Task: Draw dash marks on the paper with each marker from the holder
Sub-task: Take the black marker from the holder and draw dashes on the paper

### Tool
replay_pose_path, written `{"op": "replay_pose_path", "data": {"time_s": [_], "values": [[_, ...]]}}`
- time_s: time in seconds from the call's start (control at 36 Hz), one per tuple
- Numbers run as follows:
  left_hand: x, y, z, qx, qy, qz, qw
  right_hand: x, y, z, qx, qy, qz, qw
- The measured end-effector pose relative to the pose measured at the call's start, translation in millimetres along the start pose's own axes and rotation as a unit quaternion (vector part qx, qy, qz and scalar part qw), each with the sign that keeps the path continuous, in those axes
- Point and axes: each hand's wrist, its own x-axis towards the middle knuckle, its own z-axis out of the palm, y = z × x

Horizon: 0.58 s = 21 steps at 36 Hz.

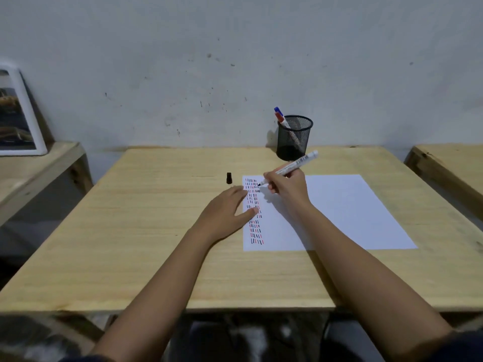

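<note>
A white sheet of paper (350,212) lies on the wooden table (156,231), with columns of red and black dash marks (254,226) along its left edge. My right hand (287,186) grips a white marker (292,165) with a black tip, the tip touching the paper near the top of the dash columns. My left hand (224,212) rests flat with fingers spread, fingertips pressing on the paper's left edge. The marker's black cap (229,178) stands on the table left of the paper. A black mesh holder (294,138) behind the paper holds a red marker (282,120) and a blue marker (278,110).
A grey wall runs right behind the table. To the left a lower wooden surface (31,168) bears a white framed picture (18,113) leaning on the wall. Another wooden table (452,163) stands at the right edge.
</note>
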Motion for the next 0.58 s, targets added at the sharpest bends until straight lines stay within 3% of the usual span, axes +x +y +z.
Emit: {"op": "replay_pose_path", "data": {"time_s": [0.22,0.58], "values": [[-1.3,1.1,0.8,0.005,0.002,-0.008,1.000,-1.3,3.2,11.6,-0.048,0.025,0.011,0.998],[-0.1,0.7,0.8,0.008,-0.020,-0.022,1.000,0.9,9.1,12.4,-0.078,-0.013,-0.026,0.997]]}}
